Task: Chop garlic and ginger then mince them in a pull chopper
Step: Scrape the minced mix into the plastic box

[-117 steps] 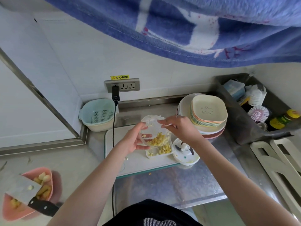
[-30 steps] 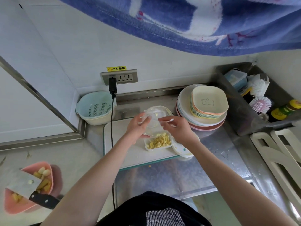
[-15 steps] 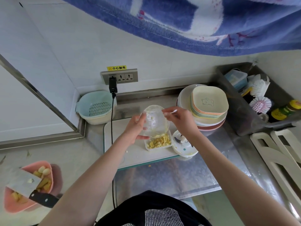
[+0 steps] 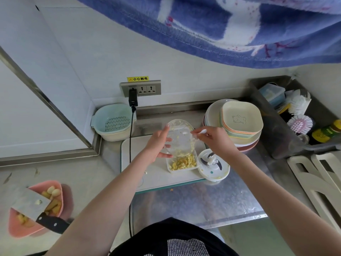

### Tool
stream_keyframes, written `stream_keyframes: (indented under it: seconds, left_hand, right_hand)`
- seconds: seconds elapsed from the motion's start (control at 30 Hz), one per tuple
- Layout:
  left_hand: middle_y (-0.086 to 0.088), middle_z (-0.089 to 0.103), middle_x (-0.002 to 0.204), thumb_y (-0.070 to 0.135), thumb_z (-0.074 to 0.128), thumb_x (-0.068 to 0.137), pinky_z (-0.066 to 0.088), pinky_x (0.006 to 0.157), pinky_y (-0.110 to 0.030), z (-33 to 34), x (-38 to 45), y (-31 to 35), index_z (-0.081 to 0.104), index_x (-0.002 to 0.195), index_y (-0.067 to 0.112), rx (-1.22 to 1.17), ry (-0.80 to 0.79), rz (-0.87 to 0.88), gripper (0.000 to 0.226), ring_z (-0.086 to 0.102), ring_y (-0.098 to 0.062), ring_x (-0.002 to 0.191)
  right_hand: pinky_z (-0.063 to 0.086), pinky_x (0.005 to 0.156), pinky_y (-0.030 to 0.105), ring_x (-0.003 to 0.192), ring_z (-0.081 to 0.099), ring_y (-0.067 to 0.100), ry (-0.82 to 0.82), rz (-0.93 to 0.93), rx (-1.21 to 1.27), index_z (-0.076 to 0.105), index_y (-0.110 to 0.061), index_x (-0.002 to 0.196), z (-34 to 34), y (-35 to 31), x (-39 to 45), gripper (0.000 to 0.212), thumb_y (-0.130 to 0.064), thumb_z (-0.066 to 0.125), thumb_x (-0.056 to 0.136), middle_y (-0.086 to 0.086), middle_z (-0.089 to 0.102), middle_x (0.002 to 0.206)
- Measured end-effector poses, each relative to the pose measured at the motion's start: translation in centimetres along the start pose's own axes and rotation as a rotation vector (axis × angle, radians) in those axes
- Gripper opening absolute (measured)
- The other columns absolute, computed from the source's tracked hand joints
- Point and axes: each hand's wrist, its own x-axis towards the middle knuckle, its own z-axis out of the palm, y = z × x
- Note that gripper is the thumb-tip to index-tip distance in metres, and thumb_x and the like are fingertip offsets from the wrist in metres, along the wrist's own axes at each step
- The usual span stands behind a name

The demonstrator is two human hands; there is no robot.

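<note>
My left hand (image 4: 156, 145) grips the clear chopper bowl (image 4: 180, 137), tipped with its mouth toward a small white square dish (image 4: 168, 168) that holds minced yellow garlic and ginger (image 4: 183, 162). Yellow bits cling to the bowl's inside wall. My right hand (image 4: 215, 140) pinches a small white spoon (image 4: 202, 132) at the bowl's rim. The white chopper lid with its blades up (image 4: 214, 163) lies to the right of the dish, on the corner of the white cutting board (image 4: 140, 159).
A pink bowl of garlic and ginger pieces (image 4: 55, 191) sits at the lower left with a cleaver (image 4: 35, 206) across it. A teal colander (image 4: 114, 121) and a black power cord (image 4: 130, 141) are left of the board. Stacked plates (image 4: 238, 122) stand right; a bin of brushes (image 4: 295, 115) beyond.
The minced pile has left the chopper bowl and lies in the square dish. In the last second the bowl was tipped up more steeply, and my right hand moved aside, uncovering the lid.
</note>
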Motion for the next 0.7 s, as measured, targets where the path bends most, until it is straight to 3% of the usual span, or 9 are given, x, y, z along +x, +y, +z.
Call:
stream_keyframes:
  seconds: [0.07,0.13,0.2,0.3,0.37,0.53,0.63,0.7]
  left_hand:
    - [-0.003,0.06,0.111,0.071,0.048,0.082,0.059,0.058,-0.044,0.1,-0.2,-0.1,0.049,0.117,0.026,0.045,-0.007,0.012,0.057,0.063,-0.022,0.099]
    - [-0.002,0.061,0.111,0.07,0.049,0.082,0.06,0.06,-0.046,0.1,-0.4,-0.1,0.048,0.117,0.028,0.06,-0.008,0.019,0.054,0.065,-0.022,0.097]
    - [-0.002,0.059,0.115,0.068,0.05,0.083,0.06,0.06,-0.046,0.1,-0.5,-0.2,0.047,0.117,0.027,0.057,0.008,0.04,0.053,0.065,-0.021,0.097]
    - [0.001,0.05,0.127,0.061,0.05,0.086,0.059,0.055,-0.039,0.2,-0.6,-0.4,0.042,0.126,0.022,0.118,0.039,0.098,0.057,0.058,-0.01,0.094]
    - [0.002,0.042,0.131,0.058,0.049,0.088,0.059,0.054,-0.036,0.3,-0.5,-0.5,0.038,0.134,0.019,0.173,0.048,0.127,0.061,0.052,-0.01,0.098]
    - [0.0,0.04,0.128,0.054,0.048,0.091,0.06,0.058,-0.037,0.3,-0.5,-0.9,0.038,0.135,0.017,0.194,0.033,0.141,0.059,0.049,-0.022,0.115]
    - [-0.002,0.04,0.133,0.05,0.047,0.093,0.061,0.06,-0.038,0.2,-0.5,-1.2,0.038,0.137,0.017,0.166,0.047,0.158,0.056,0.048,-0.022,0.117]
    - [-0.003,0.037,0.139,0.049,0.048,0.093,0.061,0.062,-0.039,0.1,-0.4,-1.4,0.036,0.14,0.017,0.164,0.052,0.169,0.058,0.046,-0.023,0.121]
  right_hand:
    - [0.036,0.053,0.001,0.055,0.054,-0.016,0.03,-0.063,-0.005,0.074,-0.016,0.104,-0.4,-0.6,0.5,0.017,-0.018,0.064,0.09,-0.028,0.061,0.07]
    - [0.037,0.056,0.001,0.06,0.055,-0.017,-0.007,-0.098,-0.073,0.073,-0.016,0.106,-1.0,-0.4,0.9,0.018,-0.018,0.064,0.091,-0.012,0.07,0.08]
    - [0.044,0.064,0.007,0.073,0.061,-0.011,-0.056,-0.08,-0.128,0.073,-0.019,0.107,-1.4,0.6,0.6,0.018,-0.019,0.061,0.093,-0.004,0.073,0.094]
    - [0.054,0.071,0.024,0.082,0.068,0.005,-0.121,-0.031,-0.166,0.073,-0.023,0.107,-0.8,1.9,-1.3,0.02,-0.022,0.059,0.093,-0.008,0.072,0.104]
    - [0.056,0.074,0.027,0.084,0.069,0.008,-0.137,-0.044,-0.161,0.073,-0.021,0.108,-0.1,2.1,-2.4,0.021,-0.024,0.059,0.092,-0.008,0.072,0.106]
    - [0.043,0.064,0.002,0.069,0.062,-0.005,0.011,-0.09,-0.142,0.071,-0.02,0.111,-0.5,1.2,-1.9,0.022,-0.026,0.058,0.094,-0.006,0.071,0.107]
    - [0.053,0.072,0.021,0.081,0.069,0.014,-0.072,-0.079,-0.194,0.07,-0.017,0.113,0.0,1.4,-2.7,0.023,-0.024,0.058,0.094,0.0,0.071,0.109]
    - [0.051,0.073,0.024,0.085,0.069,0.018,-0.115,-0.105,-0.22,0.071,-0.015,0.111,0.8,1.5,-3.8,0.022,-0.021,0.059,0.094,0.001,0.071,0.109]
